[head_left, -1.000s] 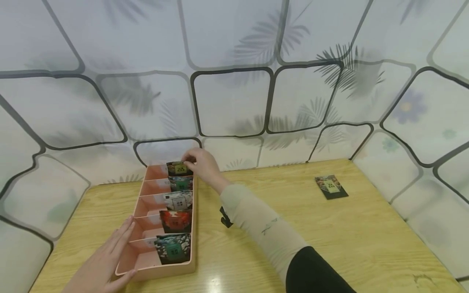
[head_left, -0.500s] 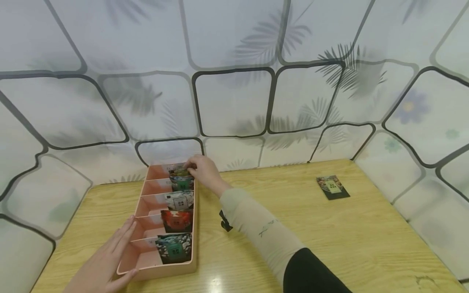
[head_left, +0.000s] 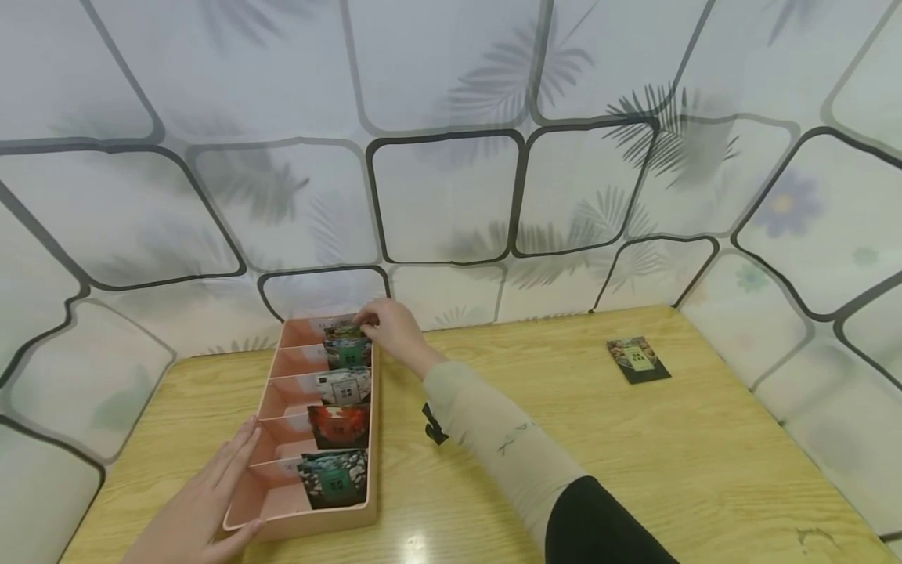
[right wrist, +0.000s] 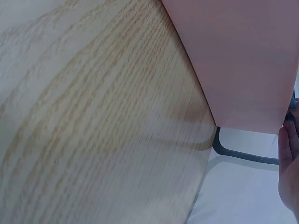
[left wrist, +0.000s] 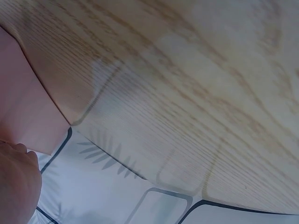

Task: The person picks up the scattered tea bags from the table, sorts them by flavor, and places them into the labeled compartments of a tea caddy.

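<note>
A long pink divided box (head_left: pixel 375 478) stands on the table, with small printed sachets upright in its compartments. My left hand (head_left: pixel 200 497) rests with straight fingers along the box's near left wall. At the far end, my right hand (head_left: pixel 396 333) reaches over the right wall and pinches a dark sachet (head_left: pixel 341 333) with a yellow-green label, sunk low in the farthest compartment. Toward me follow a green sachet (head_left: pixel 348 354), a grey-white sachet (head_left: pixel 345 387), a red sachet (head_left: pixel 340 427) and a dark pebble-patterned sachet (head_left: pixel 334 479). In the right wrist view, the right hand's fingertips (right wrist: pixel 292 130) meet the box's upper edge.
A single sachet (head_left: pixel 638 360) with a yellow-green label lies flat at the table's right. The wooden table (head_left: pixel 521 360) meets a patterned curtain (head_left: pixel 444 196) just behind the box. A black strap (head_left: pixel 433 424) hangs at the right wrist.
My right hand has gone down into the farthest compartment, and the sachet there has sunk lower with it. In the last half second both hands are nearly still.
</note>
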`<control>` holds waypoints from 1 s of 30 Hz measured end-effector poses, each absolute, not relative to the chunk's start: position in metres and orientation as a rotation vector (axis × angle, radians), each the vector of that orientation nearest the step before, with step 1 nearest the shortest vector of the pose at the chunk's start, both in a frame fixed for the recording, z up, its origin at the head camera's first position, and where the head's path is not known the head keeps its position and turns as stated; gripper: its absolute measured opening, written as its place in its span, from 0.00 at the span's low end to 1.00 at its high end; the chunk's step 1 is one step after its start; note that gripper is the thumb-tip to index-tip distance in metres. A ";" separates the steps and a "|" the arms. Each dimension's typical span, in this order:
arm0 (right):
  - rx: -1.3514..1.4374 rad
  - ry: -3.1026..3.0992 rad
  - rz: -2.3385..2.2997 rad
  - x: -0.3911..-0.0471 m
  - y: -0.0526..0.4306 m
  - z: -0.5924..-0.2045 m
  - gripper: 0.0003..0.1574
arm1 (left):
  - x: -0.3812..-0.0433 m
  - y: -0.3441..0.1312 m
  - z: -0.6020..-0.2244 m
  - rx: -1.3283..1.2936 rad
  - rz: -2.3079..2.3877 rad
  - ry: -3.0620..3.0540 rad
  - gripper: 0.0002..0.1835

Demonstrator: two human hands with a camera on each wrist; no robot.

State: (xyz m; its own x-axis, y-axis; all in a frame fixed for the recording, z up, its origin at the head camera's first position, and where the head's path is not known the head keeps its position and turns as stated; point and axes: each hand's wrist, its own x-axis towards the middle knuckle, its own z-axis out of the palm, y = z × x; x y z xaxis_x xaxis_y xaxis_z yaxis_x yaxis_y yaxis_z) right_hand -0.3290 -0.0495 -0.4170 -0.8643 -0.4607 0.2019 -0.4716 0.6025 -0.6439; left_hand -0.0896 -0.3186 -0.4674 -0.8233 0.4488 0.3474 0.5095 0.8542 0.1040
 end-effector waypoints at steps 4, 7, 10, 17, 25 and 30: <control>0.809 -2.767 1.160 -0.331 -0.046 -0.416 0.09 | -0.090 -0.318 -0.467 -0.721 -0.282 -2.718 0.66; 0.819 -2.745 1.154 -0.332 -0.043 -0.414 0.10 | -0.090 -0.318 -0.467 -0.713 -0.279 -2.725 0.66; 0.832 -2.726 1.146 -0.333 -0.040 -0.410 0.10 | -0.091 -0.318 -0.468 -0.701 -0.278 -2.739 0.66; 0.868 -2.665 1.161 -0.335 -0.028 -0.399 0.11 | -0.091 -0.319 -0.469 -0.659 -0.266 -2.777 0.66; 0.871 -2.598 1.235 -0.336 -0.003 -0.389 0.11 | -0.091 -0.320 -0.469 -0.686 -0.273 -2.753 0.67; 0.865 -2.591 1.227 -0.338 0.017 -0.388 0.11 | -0.091 -0.320 -0.469 -0.695 -0.279 -2.744 0.67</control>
